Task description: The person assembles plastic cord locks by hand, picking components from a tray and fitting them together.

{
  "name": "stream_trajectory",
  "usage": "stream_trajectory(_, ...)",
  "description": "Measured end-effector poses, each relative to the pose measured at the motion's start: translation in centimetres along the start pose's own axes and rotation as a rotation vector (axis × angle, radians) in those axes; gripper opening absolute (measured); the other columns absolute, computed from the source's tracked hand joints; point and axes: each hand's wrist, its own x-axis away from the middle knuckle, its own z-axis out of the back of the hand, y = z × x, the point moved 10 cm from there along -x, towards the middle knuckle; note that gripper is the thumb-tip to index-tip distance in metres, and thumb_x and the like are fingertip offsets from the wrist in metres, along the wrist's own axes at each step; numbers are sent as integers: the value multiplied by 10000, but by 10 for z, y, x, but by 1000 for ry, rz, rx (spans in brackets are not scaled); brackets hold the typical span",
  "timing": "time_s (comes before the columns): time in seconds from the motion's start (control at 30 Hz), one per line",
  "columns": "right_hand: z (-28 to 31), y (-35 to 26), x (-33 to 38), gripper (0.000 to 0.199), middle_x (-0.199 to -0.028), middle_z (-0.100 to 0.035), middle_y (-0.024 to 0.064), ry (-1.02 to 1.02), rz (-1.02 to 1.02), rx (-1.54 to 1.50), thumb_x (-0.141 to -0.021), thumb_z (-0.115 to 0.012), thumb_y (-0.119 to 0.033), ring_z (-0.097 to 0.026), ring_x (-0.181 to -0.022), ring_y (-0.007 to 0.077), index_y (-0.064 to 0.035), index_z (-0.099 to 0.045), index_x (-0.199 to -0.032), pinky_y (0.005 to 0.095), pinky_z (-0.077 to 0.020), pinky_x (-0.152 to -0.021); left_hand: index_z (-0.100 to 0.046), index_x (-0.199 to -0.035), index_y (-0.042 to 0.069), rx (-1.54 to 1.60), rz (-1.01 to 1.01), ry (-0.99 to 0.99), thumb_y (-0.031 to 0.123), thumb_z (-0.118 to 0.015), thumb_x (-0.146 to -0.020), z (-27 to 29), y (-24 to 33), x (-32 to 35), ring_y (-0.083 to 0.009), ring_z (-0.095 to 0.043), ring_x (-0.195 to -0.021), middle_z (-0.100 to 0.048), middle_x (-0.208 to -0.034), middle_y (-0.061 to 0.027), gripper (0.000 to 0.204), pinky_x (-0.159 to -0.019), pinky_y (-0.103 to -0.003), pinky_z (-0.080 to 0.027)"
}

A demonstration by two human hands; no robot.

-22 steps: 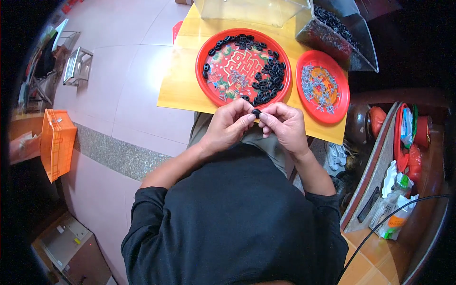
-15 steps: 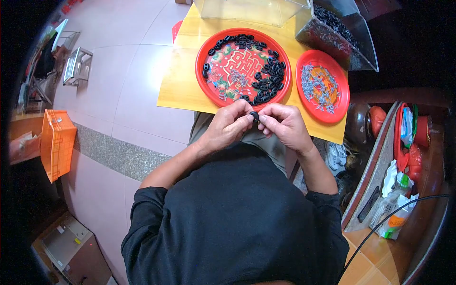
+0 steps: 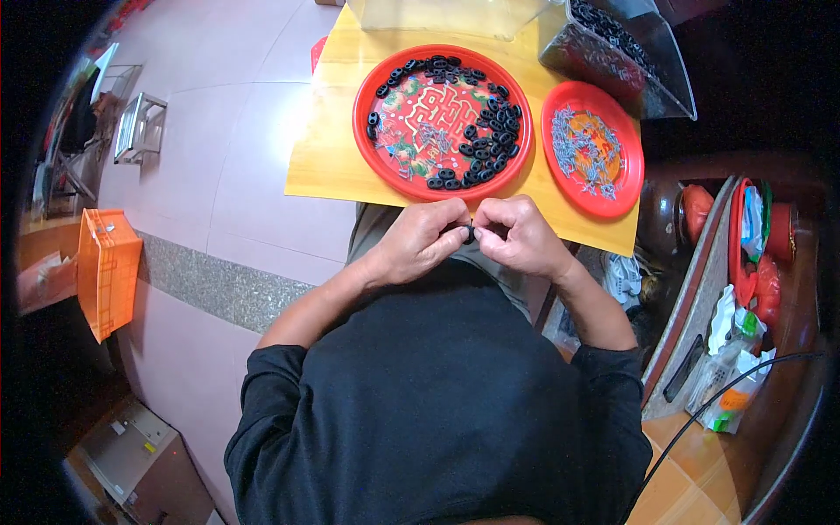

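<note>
Just past the near edge of the yellow table, my left hand (image 3: 422, 238) and my right hand (image 3: 521, 236) meet in front of my body. Both pinch one small black plastic piece (image 3: 470, 234) between thumb and fingertips, and the fingers cover most of it. Beyond them a round red tray (image 3: 366, 166) holds many black oval pieces with two holes (image 3: 499, 131), mostly along its right side and rim. Small silvery screw-like pins (image 3: 433, 138) lie loose in its middle and left. A smaller red plate (image 3: 551, 166) at the right carries more silvery pins (image 3: 599, 179).
Behind the trays stand a clear plastic bin (image 3: 446, 19) and another clear bin (image 3: 604, 70) filled with dark pieces. To the right is a cabinet shelf with bags (image 3: 731, 389) and a black cable (image 3: 700, 420). An orange crate (image 3: 109, 271) stands at the left.
My hands have drawn slightly lower, and my right fingers have curled more tightly. The black piece now shows less between the fingertips. The view has shifted a little.
</note>
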Motion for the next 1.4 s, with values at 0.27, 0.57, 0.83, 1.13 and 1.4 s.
stream_trajectory(0.27,41,11,22,46,-515,-509,86,379,70,138,-657,-558,-7,-514,-471,124,2,-532,-621,271,-400,-461,-496,-788,-1,97,116,204,73,-511,-804,28,-10,9,-104,-444,-618,-451,-641,-31,78,-570,-262,-389)
stream_trajectory(0.57,8,16,10,85,-750,-587,29,137,-167,-437,-845,-548,-50,-550,-612,65,9,-567,-904,203,-472,-556,-492,-888,43,350,216,13,183,-505,-902,4,-15,6,-37,-413,-618,-455,-695,35,141,-539,-192,-355)
stream_trajectory(0.83,0,28,0,43,-689,-556,13,72,-293,-590,-799,-570,-48,-536,-559,60,-13,-547,-811,198,-453,-487,-499,-893,17,115,115,48,156,-519,-893,14,2,-2,-58,-446,-647,-474,-710,5,140,-557,-223,-385)
stream_trajectory(1.13,4,28,-6,103,-661,-517,-8,217,-213,-577,-717,-597,18,-513,-528,51,-24,-511,-753,201,-432,-464,-512,-876,9,127,80,143,102,-520,-886,22,4,-8,-65,-479,-658,-490,-733,-1,94,-577,-213,-408)
stream_trajectory(1.4,8,16,-13,68,-742,-510,37,215,-84,-581,-715,-516,52,-516,-567,67,-3,-486,-742,198,-469,-487,-518,-874,17,332,139,176,106,-529,-885,20,-2,-9,-52,-476,-644,-497,-720,5,90,-554,-199,-396)
